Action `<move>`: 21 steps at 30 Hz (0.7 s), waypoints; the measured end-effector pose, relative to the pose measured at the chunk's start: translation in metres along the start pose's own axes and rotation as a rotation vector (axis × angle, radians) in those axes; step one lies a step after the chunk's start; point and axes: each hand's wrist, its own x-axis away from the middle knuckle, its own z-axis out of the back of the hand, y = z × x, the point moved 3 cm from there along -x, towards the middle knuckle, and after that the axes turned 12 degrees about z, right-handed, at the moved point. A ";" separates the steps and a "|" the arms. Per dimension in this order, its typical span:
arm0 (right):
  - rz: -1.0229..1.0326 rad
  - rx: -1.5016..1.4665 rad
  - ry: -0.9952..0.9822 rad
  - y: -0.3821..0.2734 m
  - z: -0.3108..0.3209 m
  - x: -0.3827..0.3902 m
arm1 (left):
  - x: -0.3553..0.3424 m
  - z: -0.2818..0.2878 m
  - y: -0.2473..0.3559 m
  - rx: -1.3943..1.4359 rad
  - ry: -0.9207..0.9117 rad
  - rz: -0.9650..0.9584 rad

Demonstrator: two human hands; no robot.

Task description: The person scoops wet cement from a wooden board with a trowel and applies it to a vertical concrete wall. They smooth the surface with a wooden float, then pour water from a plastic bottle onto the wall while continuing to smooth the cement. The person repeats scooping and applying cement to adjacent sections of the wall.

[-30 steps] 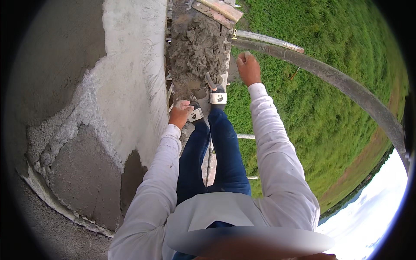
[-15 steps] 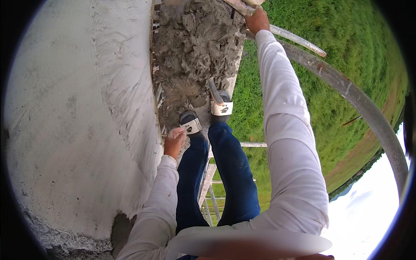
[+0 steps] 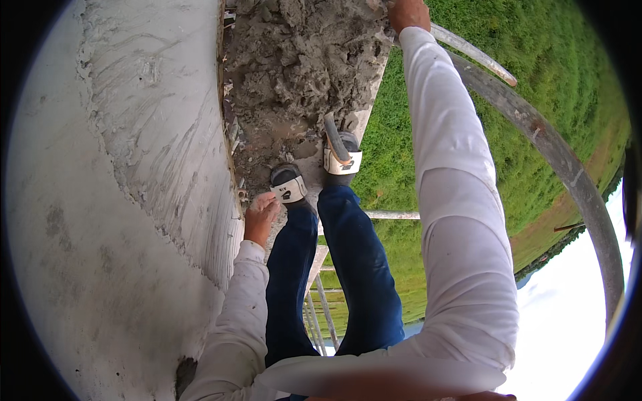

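Observation:
My right hand (image 3: 409,15) is at the top edge of the view, with the arm stretched far forward. Its fingers look closed round something light-coloured, mostly cut off by the frame. Lower down, my left hand (image 3: 261,217) hangs beside my left foot, fingers loosely bent and dusty, with nothing visible in them. Wet grey mortar (image 3: 301,60) lies heaped on the plank ahead of my feet. A curved wooden handle (image 3: 336,140) sticks up by my right sandal (image 3: 342,160); its other end is hard to make out.
A plastered wall (image 3: 154,134) fills the left side, rough and streaked nearest the planks. A curving grey pole (image 3: 562,154) and a shorter pale pole (image 3: 475,55) run along the right. Beyond the scaffold edge, green grass (image 3: 461,87) lies below.
My right hand has moved forward and slightly right, partly out of the top edge. My left hand has shifted slightly left. The wall appears further left as the view moved.

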 end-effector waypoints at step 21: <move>0.266 -0.053 0.057 -0.182 0.180 0.186 | 0.073 -0.138 0.361 -0.242 -0.007 -0.601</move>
